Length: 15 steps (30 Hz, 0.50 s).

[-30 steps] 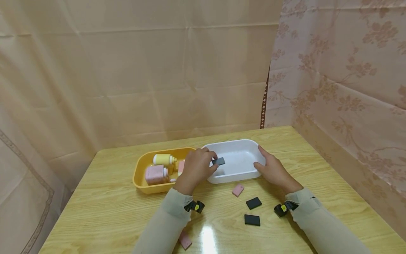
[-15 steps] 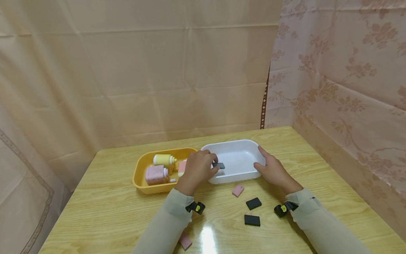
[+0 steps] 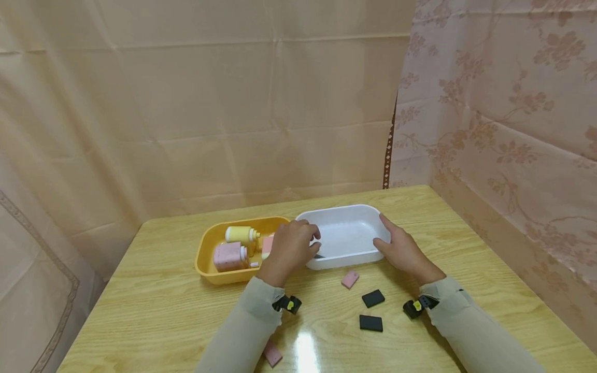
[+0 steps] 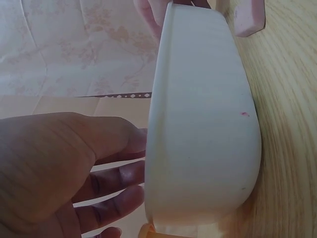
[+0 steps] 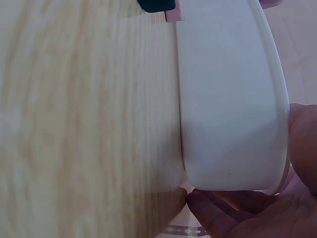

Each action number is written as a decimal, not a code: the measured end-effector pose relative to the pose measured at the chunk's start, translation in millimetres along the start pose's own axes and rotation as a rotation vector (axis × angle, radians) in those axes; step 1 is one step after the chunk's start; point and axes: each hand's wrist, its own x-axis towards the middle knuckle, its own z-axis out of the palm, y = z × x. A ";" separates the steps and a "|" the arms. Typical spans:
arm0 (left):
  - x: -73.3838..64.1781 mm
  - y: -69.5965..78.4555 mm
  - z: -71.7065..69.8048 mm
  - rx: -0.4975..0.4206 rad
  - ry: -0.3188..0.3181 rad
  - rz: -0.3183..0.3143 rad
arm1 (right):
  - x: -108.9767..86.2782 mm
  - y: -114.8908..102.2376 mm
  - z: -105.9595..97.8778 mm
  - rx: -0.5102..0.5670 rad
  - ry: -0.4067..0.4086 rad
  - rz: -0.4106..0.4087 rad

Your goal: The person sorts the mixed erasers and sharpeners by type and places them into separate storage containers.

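Note:
My right hand (image 3: 404, 252) grips the right end of a white oblong tray (image 3: 352, 230), thumb over the rim. Its fingers (image 5: 213, 208) lie along the outside of the end wall in the right wrist view. Over the left end of the tray hovers my left hand (image 3: 289, 251), thumb and fingers apart. Just a sliver of a small dark grey block (image 3: 319, 256) shows on the tray floor below its thumb; the hand hides the rest. In the left wrist view the tray's wall (image 4: 203, 119) hides the left fingertips and the tray's inside.
A yellow tray (image 3: 201, 261) stands left of the white one, holding a pink bottle (image 3: 227, 257), a yellow bottle (image 3: 240, 234) and a partly hidden pink piece (image 3: 267, 244). In front lie a pink block (image 3: 350, 280), two black blocks (image 3: 373, 298) and another pink block (image 3: 272, 354).
The dark grey block, earlier pinched in my left fingers, has gone down into the white tray. My left fingers have parted from it. The right hand keeps its hold on the tray.

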 end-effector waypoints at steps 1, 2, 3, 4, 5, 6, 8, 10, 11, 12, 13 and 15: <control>0.0 0.3 -0.5 0.000 0.000 0.001 | 0.2 0.5 0.1 0.000 0.000 0.001; -0.1 0.7 -1.0 0.002 0.000 0.003 | 0.5 1.1 0.2 0.001 0.000 0.001; -0.3 1.2 -1.7 0.003 0.001 0.006 | 0.7 1.3 0.3 0.001 0.000 0.001; -0.6 2.1 -2.9 0.003 0.001 0.009 | 1.1 1.9 0.5 0.001 -0.001 0.001; -0.8 2.9 -3.8 0.006 0.001 0.012 | 1.5 2.6 0.7 0.002 -0.001 0.001; -1.0 4.1 -4.8 0.006 -0.001 0.015 | 1.8 2.8 0.8 0.002 -0.002 0.001; -1.3 6.5 -6.7 0.009 -0.006 0.019 | 2.4 3.7 1.0 0.000 -0.003 0.001; -1.8 9.2 -8.9 0.009 -0.015 0.022 | 2.7 4.4 1.0 -0.003 -0.003 0.001; -2.0 10.3 -9.5 0.010 -0.019 0.023 | 2.6 4.5 0.9 -0.003 -0.004 0.000; -2.0 11.5 -10.0 0.008 -0.024 0.023 | 2.5 4.5 0.9 -0.002 -0.004 -0.001; -2.2 12.7 -10.6 0.010 -0.027 0.025 | 2.6 4.8 1.0 -0.002 -0.005 -0.002; -2.8 15.0 -11.8 0.012 -0.029 0.032 | 2.5 4.9 1.1 -0.001 -0.008 -0.004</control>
